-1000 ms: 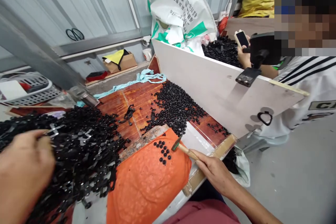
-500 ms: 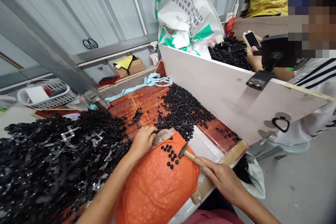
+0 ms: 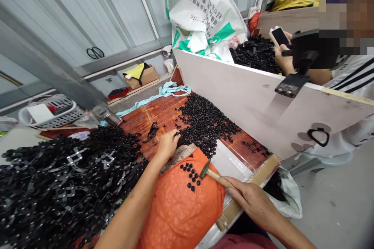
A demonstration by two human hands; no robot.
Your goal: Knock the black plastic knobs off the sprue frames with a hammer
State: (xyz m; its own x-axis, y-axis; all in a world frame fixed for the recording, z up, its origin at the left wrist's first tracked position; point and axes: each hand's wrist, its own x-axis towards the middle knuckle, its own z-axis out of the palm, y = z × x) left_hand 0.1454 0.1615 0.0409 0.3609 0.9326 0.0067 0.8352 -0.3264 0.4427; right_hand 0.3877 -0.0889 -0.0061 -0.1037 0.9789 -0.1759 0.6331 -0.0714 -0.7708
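Note:
My left hand [image 3: 167,144] reaches over the wooden table [image 3: 163,111] to the near edge of a heap of small black caps [image 3: 204,122], fingers curled on the caps. My right hand [image 3: 251,201] grips the wooden handle of a small hammer [image 3: 214,175], whose head rests on an orange pad [image 3: 181,206]. Several black caps [image 3: 190,175] lie in a cluster on the pad beside the hammer head. A big pile of black straps with metal bits [image 3: 64,179] fills the left side.
A white board [image 3: 263,105] walls off the right side; behind it another person in a striped shirt holds a phone [image 3: 279,37]. A white printed sack [image 3: 201,11], a cardboard box [image 3: 142,76], a white basket [image 3: 49,111] and scissors [image 3: 95,52] stand at the back.
My left hand came off the strap pile, crossed to the top of the orange pad, then reached a little further into the cap heap. The hammer stayed put.

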